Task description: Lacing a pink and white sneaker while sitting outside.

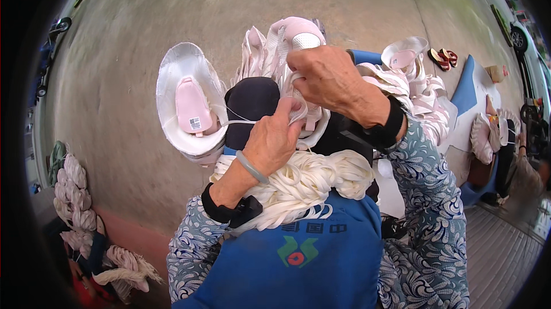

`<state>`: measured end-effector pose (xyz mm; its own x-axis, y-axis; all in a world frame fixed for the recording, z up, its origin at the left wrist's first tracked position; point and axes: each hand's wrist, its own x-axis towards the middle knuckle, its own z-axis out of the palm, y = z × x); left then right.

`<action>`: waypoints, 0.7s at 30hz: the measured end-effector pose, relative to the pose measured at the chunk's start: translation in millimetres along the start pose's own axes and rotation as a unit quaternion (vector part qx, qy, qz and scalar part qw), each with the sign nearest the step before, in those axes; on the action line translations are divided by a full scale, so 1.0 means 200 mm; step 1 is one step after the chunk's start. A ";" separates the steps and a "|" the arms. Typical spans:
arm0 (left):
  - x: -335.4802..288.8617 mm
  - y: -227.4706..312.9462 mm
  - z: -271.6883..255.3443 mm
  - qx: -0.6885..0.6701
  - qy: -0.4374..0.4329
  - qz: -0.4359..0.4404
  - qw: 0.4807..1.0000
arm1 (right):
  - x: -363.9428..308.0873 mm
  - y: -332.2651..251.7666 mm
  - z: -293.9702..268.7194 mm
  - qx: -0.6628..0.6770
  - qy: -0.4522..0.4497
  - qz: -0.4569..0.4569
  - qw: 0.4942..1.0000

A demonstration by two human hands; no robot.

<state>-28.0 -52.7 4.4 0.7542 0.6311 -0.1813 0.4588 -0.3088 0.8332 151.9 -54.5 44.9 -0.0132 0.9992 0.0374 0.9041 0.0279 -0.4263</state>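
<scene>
A pink and white shoe upper [295, 30] rests across my lap, its toe pointing away from me. My right hand [330, 82] is closed in a pinch over its eyelet area, gripping a white shoelace. Lower and to the left, my left hand [272, 139] pinches a looped part of the shoelace [238, 122], which trails leftward over my dark knee [252, 102]. My fingers hide much of the lacing. A thick bundle of white laces [304, 180] lies on my blue apron [298, 251], just below my left hand.
Left of my knee, a shoe upper with a pink insole [192, 105] stands open. Stacked pink-white uppers [422, 91] lie at right, near sandals [442, 59] and a blue-and-white sheet [470, 91]. Other people sit at both sides with more uppers [73, 194]. Concrete floor [189, 4] stretches ahead.
</scene>
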 end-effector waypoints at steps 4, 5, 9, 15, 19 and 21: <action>0.00 -0.03 0.03 0.027 0.037 0.047 0.998 | 0.16 0.11 0.14 0.130 0.137 -0.005 0.982; 0.00 -0.04 0.02 0.026 0.034 0.033 0.999 | 0.19 0.17 0.13 0.133 0.141 -0.003 0.981; -0.07 -0.04 -0.01 -0.090 0.051 -0.008 0.995 | 0.15 0.24 0.06 0.489 -0.043 0.300 0.818; -0.15 0.01 -0.07 0.025 0.072 0.084 0.994 | 0.09 0.28 0.01 0.492 -0.124 0.250 0.825; -0.18 0.07 -0.10 0.020 -0.056 0.067 0.996 | 0.09 0.22 0.03 0.258 -0.066 0.216 0.939; -0.19 0.09 -0.09 0.040 -0.067 0.051 0.996 | 0.07 0.24 0.04 0.426 -0.099 0.175 0.882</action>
<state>-57.6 -69.8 35.5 0.8524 0.4946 -0.1695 0.4077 -0.4256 0.8079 191.5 -38.7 17.7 0.0522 0.9339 -0.3536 0.2200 -0.3561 -0.9082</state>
